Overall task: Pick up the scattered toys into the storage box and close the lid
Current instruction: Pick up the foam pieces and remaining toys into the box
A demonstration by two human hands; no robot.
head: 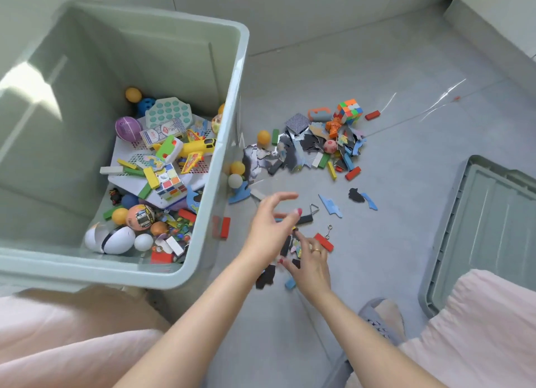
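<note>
A person crouched on a grey floor (pixel 377 54), looking down at both bare arms reaching forward. To the left stood a pale green box (pixel 203 260), lid off, its bottom already covered with toys: a white cube (pixel 170 182), a yellow plane (pixel 197 149), a purple ball (pixel 127 128), a white egg (pixel 116 240), orange and white balls, and coloured blocks. The lid (pixel 487 222) lay upside down on the floor at the right, well apart from the box.

The left hand (pixel 271 228) hovered over the floor just right of the box, fingers spread and relaxed, thumb and forefinger apart; it was motion-blurred and seemed to hold nothing. The right hand (pixel 309 261), wearing a ring, lay just beside and below it, fingers curled around a small bunch of flat puzzle pieces (pixel 295 245). More dark and blue pieces lay on the floor under both hands, with a red block (pixel 324 242) touching the right hand's far side and a black clip (pixel 307 218) near the left fingertips.

Farther out, a heap of scattered toys lay on the floor: a colourful cube (pixel 349 111), an orange figure (pixel 333 128), a pink ball (pixel 330 146), an orange ball (pixel 263 137), many puzzle pieces and blocks. Two more balls lay against the box's right wall.

Pale pink cloth covered the knees at the bottom corners, and a grey slipper (pixel 380 318) showed at lower right.
</note>
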